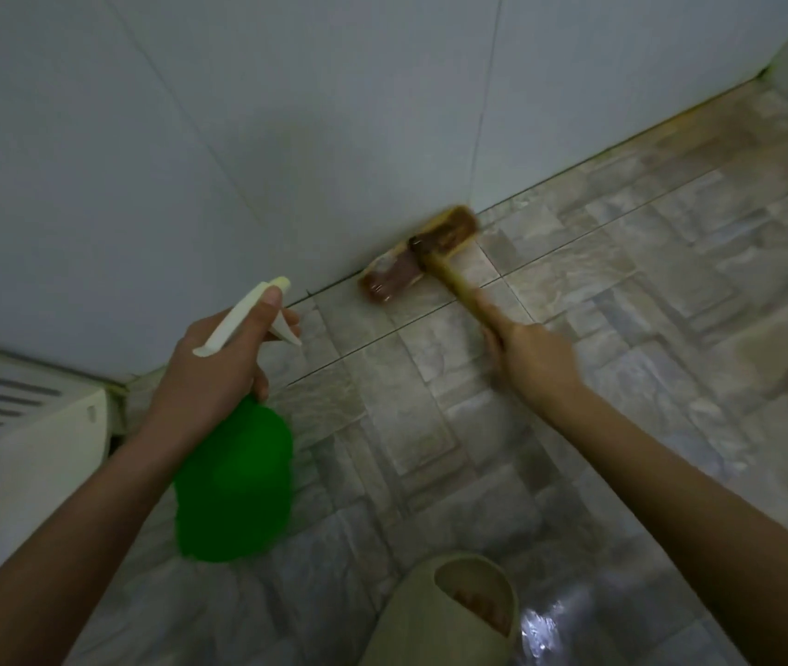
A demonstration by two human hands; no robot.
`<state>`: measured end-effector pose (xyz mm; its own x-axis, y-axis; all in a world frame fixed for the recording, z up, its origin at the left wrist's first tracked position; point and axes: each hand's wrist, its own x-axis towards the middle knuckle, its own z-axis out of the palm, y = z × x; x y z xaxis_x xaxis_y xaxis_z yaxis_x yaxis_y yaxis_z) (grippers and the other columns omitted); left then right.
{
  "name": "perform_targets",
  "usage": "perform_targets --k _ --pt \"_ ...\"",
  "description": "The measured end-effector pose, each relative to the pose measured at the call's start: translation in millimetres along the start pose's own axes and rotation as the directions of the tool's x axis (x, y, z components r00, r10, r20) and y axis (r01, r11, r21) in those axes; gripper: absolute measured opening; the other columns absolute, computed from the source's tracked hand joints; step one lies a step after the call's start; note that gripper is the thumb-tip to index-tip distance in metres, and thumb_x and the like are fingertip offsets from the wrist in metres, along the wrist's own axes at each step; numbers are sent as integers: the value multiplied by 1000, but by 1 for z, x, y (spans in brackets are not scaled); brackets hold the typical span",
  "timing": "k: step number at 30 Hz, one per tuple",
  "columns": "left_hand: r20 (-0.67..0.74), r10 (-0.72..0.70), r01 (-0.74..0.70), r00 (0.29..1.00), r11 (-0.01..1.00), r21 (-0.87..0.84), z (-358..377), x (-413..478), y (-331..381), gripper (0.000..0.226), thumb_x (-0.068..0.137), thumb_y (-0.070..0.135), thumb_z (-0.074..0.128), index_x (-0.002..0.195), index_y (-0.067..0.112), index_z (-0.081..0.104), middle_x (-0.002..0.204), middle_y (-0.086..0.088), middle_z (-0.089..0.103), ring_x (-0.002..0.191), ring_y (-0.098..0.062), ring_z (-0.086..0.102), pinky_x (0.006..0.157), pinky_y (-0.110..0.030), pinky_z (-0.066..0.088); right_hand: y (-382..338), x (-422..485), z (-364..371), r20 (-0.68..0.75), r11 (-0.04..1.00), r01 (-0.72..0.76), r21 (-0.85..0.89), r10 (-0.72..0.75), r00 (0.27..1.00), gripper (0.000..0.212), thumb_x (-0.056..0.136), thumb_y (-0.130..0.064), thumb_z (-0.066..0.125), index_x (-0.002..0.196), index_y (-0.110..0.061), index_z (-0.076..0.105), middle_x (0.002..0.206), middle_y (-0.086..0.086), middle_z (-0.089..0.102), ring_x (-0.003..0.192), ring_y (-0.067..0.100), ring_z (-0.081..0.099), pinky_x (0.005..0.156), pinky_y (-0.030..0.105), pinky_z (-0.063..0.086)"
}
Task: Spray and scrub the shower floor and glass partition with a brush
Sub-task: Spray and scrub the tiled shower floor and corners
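My left hand (219,367) grips a green spray bottle (236,478) by its white trigger head, nozzle aimed toward the wall base. My right hand (534,360) is closed around the yellow handle of a scrub brush (418,254). The brush's brown, blurred head lies on the grey stone-pattern floor tiles (622,290), pressed against the seam where the floor meets the pale wall (286,137). No glass partition can be made out.
A white fixture (12,454) with a slatted top stands at the lower left. My foot in a beige slipper (449,612) is at the bottom centre. A wet, shiny patch (555,622) glints on the floor beside it. The floor runs open to the right.
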<state>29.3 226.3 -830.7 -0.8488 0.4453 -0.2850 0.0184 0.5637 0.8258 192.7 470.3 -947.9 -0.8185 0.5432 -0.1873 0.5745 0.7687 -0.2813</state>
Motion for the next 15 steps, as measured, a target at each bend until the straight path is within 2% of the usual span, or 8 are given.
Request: perform_targets --k 2,4,6,9,12,15 --pt "-4 -2 2 1000 1000 12 -2 -2 0 44 94 65 49 88 32 78 96 16 78 46 -21 57 64 -36 51 13 8 -7 -72 966 -211 148 224 972 57 103 -21 35 151 -41 13 77 12 60 64 29 54 53 33 41" --pt "-9 -2 2 1000 1000 4 -3 -2 -1 45 98 61 50 88 28 78 96 15 78 53 -29 61 64 -37 51 4 2 -11 -90 928 -302 217 327 941 55 103 -20 32 151 -39 13 78 14 59 67 30 54 57 37 43" --pt "-5 -4 4 1000 1000 -12 -2 -2 -1 42 96 63 51 88 31 78 97 13 78 59 -34 64 63 -37 51 -30 -7 -6 -34 957 -228 178 237 971 55 103 -17 32 152 -36 14 74 10 57 65 28 54 58 37 46" --pt "30 4 -3 1000 1000 -28 5 -7 4 31 91 67 54 82 47 74 100 9 78 49 -27 59 61 -33 49 -77 -20 1 113 994 -15 110 2 994 58 103 -17 32 151 -40 9 71 4 50 66 28 58 58 35 46" --pt "23 16 -16 1000 999 -32 11 -10 6 32 97 60 52 85 41 75 101 8 78 50 -29 60 61 -33 49 -62 -18 -20 136 998 58 8 -59 989 58 103 -22 33 151 -44 8 71 1 46 59 20 50 54 31 42" --pt "10 34 -33 999 998 -62 11 -14 7 31 97 60 53 80 46 76 98 9 79 79 -47 69 53 -32 50 -16 -52 -72 302 970 138 -199 -73 951 54 104 -26 31 148 -47 9 69 -5 38 58 14 47 52 28 41"
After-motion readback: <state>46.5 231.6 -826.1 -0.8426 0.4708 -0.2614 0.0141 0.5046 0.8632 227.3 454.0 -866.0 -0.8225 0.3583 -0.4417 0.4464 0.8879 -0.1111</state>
